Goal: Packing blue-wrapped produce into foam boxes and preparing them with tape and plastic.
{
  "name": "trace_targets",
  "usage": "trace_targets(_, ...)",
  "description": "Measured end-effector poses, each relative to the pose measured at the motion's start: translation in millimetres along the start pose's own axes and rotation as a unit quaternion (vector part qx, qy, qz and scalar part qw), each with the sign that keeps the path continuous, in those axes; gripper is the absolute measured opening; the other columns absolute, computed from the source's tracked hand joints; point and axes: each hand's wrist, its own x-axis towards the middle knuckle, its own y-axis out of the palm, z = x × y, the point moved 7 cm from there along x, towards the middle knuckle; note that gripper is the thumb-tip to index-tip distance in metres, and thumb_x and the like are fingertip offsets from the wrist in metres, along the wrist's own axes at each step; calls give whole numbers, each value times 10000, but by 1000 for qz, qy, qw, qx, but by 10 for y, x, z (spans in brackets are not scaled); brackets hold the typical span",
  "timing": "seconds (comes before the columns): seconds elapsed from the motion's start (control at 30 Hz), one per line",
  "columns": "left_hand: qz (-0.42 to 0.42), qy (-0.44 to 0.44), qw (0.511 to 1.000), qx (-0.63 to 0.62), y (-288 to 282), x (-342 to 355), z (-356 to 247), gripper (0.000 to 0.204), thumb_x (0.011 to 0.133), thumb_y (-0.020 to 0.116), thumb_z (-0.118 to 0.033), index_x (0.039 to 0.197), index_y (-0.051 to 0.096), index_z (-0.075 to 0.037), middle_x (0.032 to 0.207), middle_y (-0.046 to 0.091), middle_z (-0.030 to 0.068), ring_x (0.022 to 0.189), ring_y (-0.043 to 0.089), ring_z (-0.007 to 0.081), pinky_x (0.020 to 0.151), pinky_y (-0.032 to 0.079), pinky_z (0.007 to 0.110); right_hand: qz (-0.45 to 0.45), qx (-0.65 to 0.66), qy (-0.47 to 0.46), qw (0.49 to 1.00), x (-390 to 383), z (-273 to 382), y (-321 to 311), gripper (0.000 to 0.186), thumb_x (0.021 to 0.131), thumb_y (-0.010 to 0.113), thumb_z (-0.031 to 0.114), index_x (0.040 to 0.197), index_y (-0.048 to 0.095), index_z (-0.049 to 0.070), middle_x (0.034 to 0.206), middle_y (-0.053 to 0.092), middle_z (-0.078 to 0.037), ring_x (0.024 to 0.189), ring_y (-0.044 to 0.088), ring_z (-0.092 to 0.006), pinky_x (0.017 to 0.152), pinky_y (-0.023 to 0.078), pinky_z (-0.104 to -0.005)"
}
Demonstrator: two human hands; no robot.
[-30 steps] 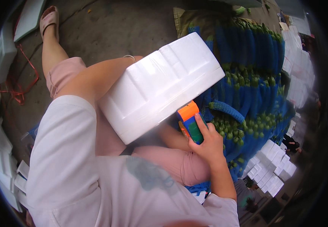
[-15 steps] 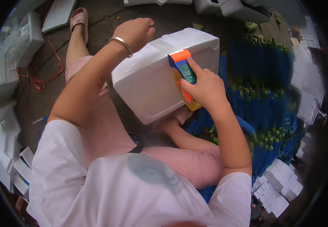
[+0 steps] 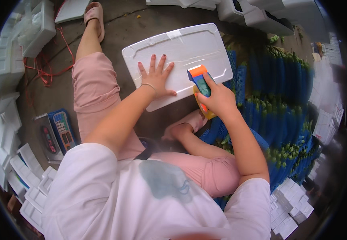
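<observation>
A white foam box (image 3: pixel 197 44) stands on the floor between my legs, its lid uppermost, with clear tape across it. My left hand (image 3: pixel 155 78) lies on the left part of the lid, fingers spread. My right hand (image 3: pixel 217 96) grips a tape dispenser (image 3: pixel 200 82) with an orange top, blue and green body and yellow lower part, held over the lid's near right edge. The underside of the box is out of sight.
Long green vegetables in blue mesh sleeves (image 3: pixel 277 72) lie in rows on the right. White foam boxes (image 3: pixel 37 28) and lids line the left, top and lower right. Red straps (image 3: pixel 45 74) lie on the floor (image 3: pixel 133 14); an electronic scale (image 3: pixel 61 130) stands left of my legs.
The box has gone from tipped on its side to lid up, lower and farther right. My left hand has come down spread onto the lid. The dispenser stays in my right hand.
</observation>
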Motion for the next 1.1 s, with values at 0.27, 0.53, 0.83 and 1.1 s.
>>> trace_targets(0.27,-3,17,1000,-11,-54,94,-65,1129,571,667,-705,1477,162,-258,1551,-22,93,1404,-134,359,985,-64,723,-66,35,-13,997,-450,-710,971,722,717,651,427,1376,413,255,769,551,-142,684,616,-334,612,510,-422)
trace_targets(0.53,36,36,998,-36,-420,475,349,1114,575,586,-793,1473,175,-277,1547,-8,115,1406,-80,381,964,6,758,-229,80,-79,967,-257,-427,326,727,672,714,381,1343,465,260,715,537,-99,607,609,-290,532,511,-382)
trace_targets(0.83,-166,39,973,154,-1725,650,441,1056,645,680,-648,1465,195,-192,1489,211,180,1316,304,383,1023,303,495,-189,17,-101,977,1099,857,-1669,427,795,619,376,1037,640,25,885,673,-119,765,643,-172,720,515,-279)
trace_targets(1.1,-83,-1,988,134,-1946,1183,981,1218,539,728,-682,1476,134,-180,1528,42,160,1352,192,416,1045,234,554,-225,129,-89,962,879,478,-893,645,709,594,431,1302,484,200,784,631,-164,750,652,-318,655,522,-418)
